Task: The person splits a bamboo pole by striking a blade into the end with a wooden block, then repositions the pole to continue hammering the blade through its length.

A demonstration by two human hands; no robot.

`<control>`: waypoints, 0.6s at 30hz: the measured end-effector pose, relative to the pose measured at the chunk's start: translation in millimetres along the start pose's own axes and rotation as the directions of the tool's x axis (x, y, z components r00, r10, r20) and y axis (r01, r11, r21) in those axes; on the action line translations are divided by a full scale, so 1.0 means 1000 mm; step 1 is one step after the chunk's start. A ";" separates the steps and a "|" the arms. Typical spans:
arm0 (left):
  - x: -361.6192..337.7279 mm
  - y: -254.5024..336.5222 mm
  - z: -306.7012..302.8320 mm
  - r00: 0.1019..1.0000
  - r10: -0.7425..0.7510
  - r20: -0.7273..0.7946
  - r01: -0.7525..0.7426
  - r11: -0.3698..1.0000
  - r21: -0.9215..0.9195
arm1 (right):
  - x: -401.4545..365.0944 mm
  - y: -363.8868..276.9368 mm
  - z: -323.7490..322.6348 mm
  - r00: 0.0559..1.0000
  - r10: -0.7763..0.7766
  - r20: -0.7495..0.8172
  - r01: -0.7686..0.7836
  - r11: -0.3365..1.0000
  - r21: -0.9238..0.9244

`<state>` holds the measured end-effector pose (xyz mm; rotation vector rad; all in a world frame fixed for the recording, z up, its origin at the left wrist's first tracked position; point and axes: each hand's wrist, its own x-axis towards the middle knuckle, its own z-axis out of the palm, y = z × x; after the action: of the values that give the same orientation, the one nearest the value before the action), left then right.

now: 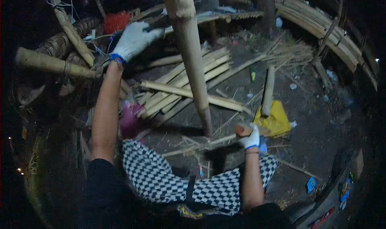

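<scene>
Night, dirt ground. We note the pole [193, 60] slanting down mid-view, between our hands, its lower end close to our knees. Left hand [134, 41], gloved, raised left of it, fingers blurred; we cannot tell whether they grip. Right hand [251, 138], gloved, closed on a brown piece [243, 130], just beside yellow cloth [277, 120]. Behind the pole, split bamboo [173, 94] lies crisscrossed, partly hidden by it. Brush [295, 54] beyond, to the right.
</scene>
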<state>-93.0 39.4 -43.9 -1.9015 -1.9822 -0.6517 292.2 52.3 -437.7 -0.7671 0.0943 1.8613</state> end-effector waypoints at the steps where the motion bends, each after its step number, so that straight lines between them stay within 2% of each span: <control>1: -0.001 0.010 -0.005 0.997 -0.044 0.063 0.045 0.999 -0.023 | 0.030 0.004 -0.024 0.998 -0.029 0.054 0.032 0.998 -0.049; 2: -0.003 0.017 -0.008 0.998 -0.040 0.048 0.041 0.999 -0.027 | 0.031 0.006 -0.027 0.998 -0.022 0.065 0.025 0.998 -0.050; 4: -0.012 0.030 -0.021 0.986 -0.090 0.137 0.104 0.989 -0.101 | 0.033 0.010 -0.024 0.995 -0.005 0.096 0.010 0.999 -0.048; 5: -0.015 0.030 -0.021 0.987 -0.091 0.131 0.104 0.990 -0.093 | 0.034 0.010 -0.023 0.992 0.022 0.120 -0.020 1.000 -0.014; 7: -0.023 0.030 -0.016 0.997 0.002 -0.074 -0.007 0.998 -0.062 | 0.027 0.015 -0.020 0.988 0.051 0.147 -0.056 0.998 0.029; 8: -0.026 0.033 -0.017 0.992 0.036 -0.121 -0.044 0.997 -0.067 | 0.019 0.013 -0.016 0.989 0.067 0.134 -0.070 0.997 0.020; 11: -0.027 0.053 -0.043 0.987 -0.008 -0.163 -0.019 0.986 -0.163 | 0.021 0.014 -0.016 0.997 0.008 0.073 -0.012 0.999 0.045; 12: -0.012 0.033 -0.044 0.969 0.071 -0.236 -0.104 0.986 -0.131 | 0.027 0.013 -0.018 0.993 0.019 0.116 -0.020 1.000 0.004; 13: -0.012 0.042 -0.062 0.960 0.032 -0.279 -0.079 0.985 -0.156 | 0.032 0.013 -0.020 0.987 0.036 0.159 -0.031 0.999 -0.035; 15: 0.004 0.031 -0.084 0.931 0.087 -0.354 -0.137 0.984 -0.118 | 0.032 0.013 -0.020 0.984 0.037 0.176 -0.033 0.999 -0.022; 17: 0.003 0.045 -0.111 0.974 0.023 -0.224 -0.057 0.987 -0.147 | 0.016 0.013 -0.007 0.998 -0.004 0.063 0.006 1.000 -0.025; 18: 0.016 0.026 -0.102 0.943 0.082 -0.323 -0.115 0.990 -0.084 | 0.017 0.013 -0.008 0.998 -0.005 0.062 0.006 1.000 -0.025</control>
<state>-76.3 -0.5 53.0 -1.8026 -1.6690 -0.9803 280.9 56.9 -457.3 -0.7259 0.0298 1.8826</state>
